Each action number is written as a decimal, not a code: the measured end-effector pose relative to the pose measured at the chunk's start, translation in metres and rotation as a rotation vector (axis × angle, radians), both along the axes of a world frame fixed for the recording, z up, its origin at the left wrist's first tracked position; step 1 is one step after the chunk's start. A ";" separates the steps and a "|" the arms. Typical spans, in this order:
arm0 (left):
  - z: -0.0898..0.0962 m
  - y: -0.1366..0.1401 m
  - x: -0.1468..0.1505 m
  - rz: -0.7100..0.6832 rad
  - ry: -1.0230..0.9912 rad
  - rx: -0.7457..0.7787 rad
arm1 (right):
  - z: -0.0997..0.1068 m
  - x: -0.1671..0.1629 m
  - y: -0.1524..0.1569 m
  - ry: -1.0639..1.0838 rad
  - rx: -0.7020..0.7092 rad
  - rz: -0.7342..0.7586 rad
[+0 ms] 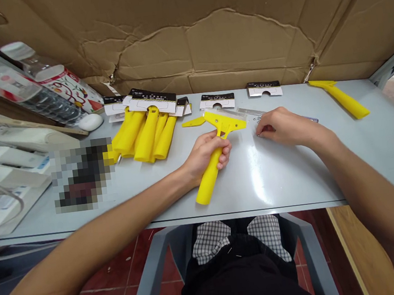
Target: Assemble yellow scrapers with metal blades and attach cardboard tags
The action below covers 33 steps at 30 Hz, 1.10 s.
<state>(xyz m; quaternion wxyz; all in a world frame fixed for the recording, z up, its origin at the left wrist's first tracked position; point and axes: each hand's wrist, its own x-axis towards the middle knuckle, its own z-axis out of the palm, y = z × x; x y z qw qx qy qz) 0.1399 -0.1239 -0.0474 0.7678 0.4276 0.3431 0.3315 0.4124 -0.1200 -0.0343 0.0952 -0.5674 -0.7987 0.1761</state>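
Observation:
My left hand point(208, 154) is wrapped around the handle of a yellow scraper point(208, 184), its wide head tilted up and away from me. A separate flat yellow piece point(194, 122) lies against the left end of that head. To the right, the thumb and fingers of my right hand point(278, 128) are pinched together low over the table; a tiny shiny bit shows at the fingertips, too small to name. Behind this hand lies a thin, clear-looking strip point(251, 112), partly hidden by it.
Several yellow scraper handles point(151, 136) with header cards lie at left. Two loose cards point(217, 100) rest along the back, and another yellow handle point(347, 99) lies at right. Bottles point(63, 82) and a blurred-out dark patch point(83, 175) are on the left. Cardboard point(205, 36) walls the back.

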 end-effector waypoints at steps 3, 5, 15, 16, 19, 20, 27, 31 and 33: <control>0.001 0.000 0.000 0.003 0.007 0.001 | 0.003 -0.003 -0.002 -0.001 -0.006 -0.004; 0.001 0.000 0.000 0.003 0.013 0.004 | 0.002 -0.005 -0.003 -0.019 -0.015 -0.002; 0.004 -0.004 0.001 0.011 0.038 0.032 | 0.015 -0.013 -0.007 0.239 0.201 0.016; 0.003 -0.005 0.001 0.008 0.041 0.040 | 0.018 -0.016 -0.010 0.324 0.226 0.001; 0.002 -0.006 0.001 -0.007 0.056 0.073 | 0.019 -0.027 -0.015 0.489 0.267 -0.011; 0.001 -0.007 0.001 -0.010 0.063 0.084 | 0.017 -0.030 -0.016 0.517 0.283 0.006; 0.001 -0.011 0.002 0.000 0.104 0.120 | 0.001 -0.044 -0.017 0.454 0.479 0.113; -0.001 -0.011 0.002 0.014 0.095 0.126 | 0.003 -0.047 -0.019 0.441 0.466 0.084; -0.002 -0.012 0.002 0.016 0.091 0.128 | 0.004 -0.048 -0.020 0.450 0.436 0.058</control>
